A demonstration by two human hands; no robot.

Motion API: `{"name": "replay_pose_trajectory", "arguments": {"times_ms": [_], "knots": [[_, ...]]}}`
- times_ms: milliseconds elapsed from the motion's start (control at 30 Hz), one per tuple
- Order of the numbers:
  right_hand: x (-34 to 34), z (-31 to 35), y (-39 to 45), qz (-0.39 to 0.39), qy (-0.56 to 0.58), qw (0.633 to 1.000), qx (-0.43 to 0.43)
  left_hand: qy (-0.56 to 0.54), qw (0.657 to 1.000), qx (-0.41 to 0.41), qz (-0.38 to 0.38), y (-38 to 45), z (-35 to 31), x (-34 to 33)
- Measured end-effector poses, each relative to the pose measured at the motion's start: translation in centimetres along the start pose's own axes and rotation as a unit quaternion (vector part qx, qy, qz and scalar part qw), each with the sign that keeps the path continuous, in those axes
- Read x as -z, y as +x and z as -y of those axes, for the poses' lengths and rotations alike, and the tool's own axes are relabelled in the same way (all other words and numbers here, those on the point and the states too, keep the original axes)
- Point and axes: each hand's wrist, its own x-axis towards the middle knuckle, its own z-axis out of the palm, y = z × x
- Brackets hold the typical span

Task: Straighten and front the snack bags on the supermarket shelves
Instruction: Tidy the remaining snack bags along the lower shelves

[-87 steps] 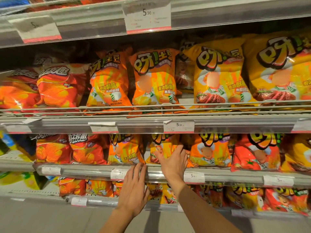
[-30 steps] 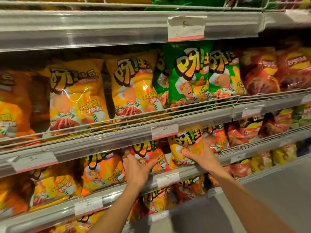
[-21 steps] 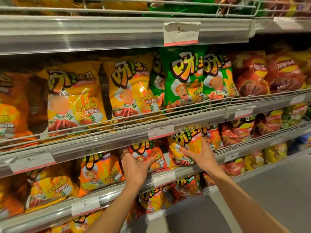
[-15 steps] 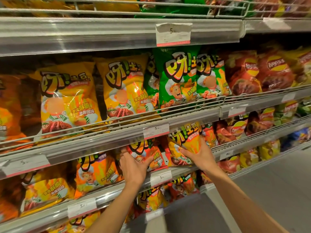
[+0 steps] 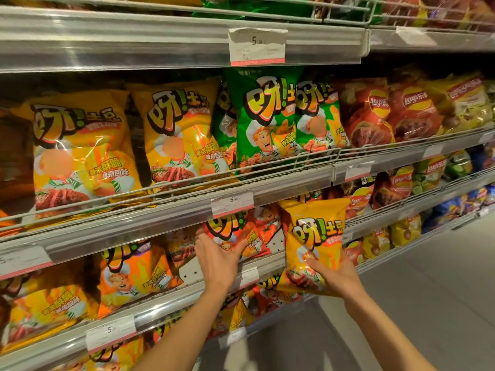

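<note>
Price tag (image 5: 257,46) on top shelf rail read "5.90"; tag (image 5: 232,203) on the rail below read "5.90" too. Red bags (image 5: 379,113) at right carried the "Lay's" logo. Yellow bag (image 5: 316,245) and green bag (image 5: 265,121) showed "呀!土豆".

Grey metal shelving (image 5: 171,210) with white price tags (image 5: 257,46) stands over a pale grey floor (image 5: 428,290).
</note>
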Motion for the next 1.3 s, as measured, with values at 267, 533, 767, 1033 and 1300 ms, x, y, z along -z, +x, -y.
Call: {"name": "replay_pose_trajectory", "arguments": {"times_ms": [267,533,767,1033,1300], "knots": [[2.8,-2.3,-2.3,-0.027,-0.039,0.999,-0.014,-0.029,0.996,-0.07,-0.044,-1.8,0.1,-2.0],[2.2,-4.3,-3.7,-0.016,-0.05,0.997,-0.05,0.019,0.996,-0.084,-0.012,-1.7,-0.8,-2.9],[2.8,-5.7,-3.9,-0.028,-0.068,0.996,-0.054,0.016,0.998,-0.067,0.015,-1.4,-3.3,-5.7],[3.9,-6.9,-4.3,-0.047,-0.081,0.993,-0.076,0.016,0.996,-0.07,0.05,-1.2,-3.7,-8.5],[4.2,-7.1,-5.6,0.023,-0.05,0.998,-0.03,0.034,0.992,-0.049,0.107,-1.4,-3.3,-8.3]]}}
